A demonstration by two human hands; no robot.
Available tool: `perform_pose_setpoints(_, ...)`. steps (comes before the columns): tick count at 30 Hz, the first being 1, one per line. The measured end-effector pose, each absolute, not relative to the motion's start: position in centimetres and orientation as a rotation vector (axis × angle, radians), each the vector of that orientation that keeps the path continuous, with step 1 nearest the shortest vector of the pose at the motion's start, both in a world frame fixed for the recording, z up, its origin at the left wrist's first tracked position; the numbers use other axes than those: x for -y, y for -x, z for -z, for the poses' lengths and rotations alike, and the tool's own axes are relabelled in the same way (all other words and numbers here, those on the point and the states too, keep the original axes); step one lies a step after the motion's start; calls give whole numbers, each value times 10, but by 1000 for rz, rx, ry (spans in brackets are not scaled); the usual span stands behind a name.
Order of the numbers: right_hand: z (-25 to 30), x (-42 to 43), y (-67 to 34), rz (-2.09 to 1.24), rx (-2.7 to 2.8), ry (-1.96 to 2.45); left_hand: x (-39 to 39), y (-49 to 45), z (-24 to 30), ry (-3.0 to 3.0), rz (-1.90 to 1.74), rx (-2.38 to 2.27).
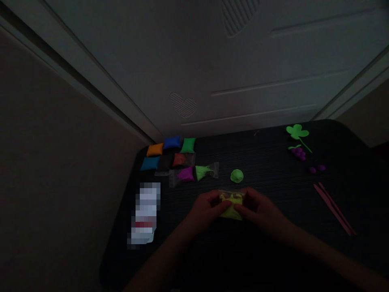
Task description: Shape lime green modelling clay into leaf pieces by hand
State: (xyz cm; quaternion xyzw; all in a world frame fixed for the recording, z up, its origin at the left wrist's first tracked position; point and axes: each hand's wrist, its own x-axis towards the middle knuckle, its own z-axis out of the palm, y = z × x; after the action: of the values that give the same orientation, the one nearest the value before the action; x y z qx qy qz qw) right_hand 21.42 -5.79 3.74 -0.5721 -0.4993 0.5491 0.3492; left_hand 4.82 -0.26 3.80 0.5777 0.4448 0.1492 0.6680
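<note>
Between both hands is a small clear bag of yellow modelling clay (232,211), held over the near middle of the dark table. My left hand (208,205) pinches its left side, thumb across the front. My right hand (257,207) grips the right side the same way, and the two thumbs almost meet. The bag's clear top edge faces away from me; whether it is unsealed I cannot tell. Just beyond the bag lies a light green lump of clay (236,176), touched by neither hand.
Several clay packets, such as an orange packet (154,150) and a purple packet (186,174), lie back left on the table (267,150). A blurred-out card (147,215) is at left. At right are a green clover shape (297,132), purple balls (299,153) and pink tools (332,207).
</note>
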Motion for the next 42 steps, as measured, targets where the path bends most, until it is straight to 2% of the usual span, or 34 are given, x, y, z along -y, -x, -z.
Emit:
perform_pose_setpoints(4,-41,56,-220,-1214,1488,1511,-4,-40,-35,-1440,-367,-1107)
perform_pose_setpoints(10,-30,37,-236,-488,1683,1673,-22,-30,-34,-1931,-511,-1283)
perform_pose_setpoints(16,-16,25,-232,-343,1862,1779,-36,-37,-29,-2009,-593,-1317)
perform_pose_setpoints(24,-19,19,-240,-499,1722,1740,-70,-61,-18,-2227,-653,-1368)
perform_pose_setpoints(28,-25,20,-242,-686,1517,1732,-82,-76,-10,-2313,-739,-1483)
perform_pose_setpoints(32,-31,24,-245,-920,1265,1654,-70,-78,-24,-2312,-836,-1525)
perform_pose_setpoints(38,-46,21,-239,-1294,1070,1331,-30,-74,-61,-2297,-671,-977)
perform_pose_setpoints(42,-48,14,-231,-1349,1112,1253,-24,-75,-58,-2204,-735,-988)
